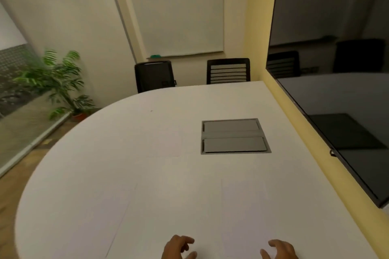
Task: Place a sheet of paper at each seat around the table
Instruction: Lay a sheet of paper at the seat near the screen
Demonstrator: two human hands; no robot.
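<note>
No legible text, labels or numbers on any surface in view.

open tabletop (130, 132) ahead of both hands, flush cable hatch (234, 136) forward-right, wall screen (336, 69) crowding far right

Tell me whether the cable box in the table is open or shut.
Shut. Both grey flaps of the cable box lie flat and level with the white table, with no cables or sockets showing.

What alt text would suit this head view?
Two bare hands, left hand and right hand, hover at the near edge of a white oval table bearing faint paper sheets. Two black chairs stand at the far end, beneath a whiteboard.
</note>
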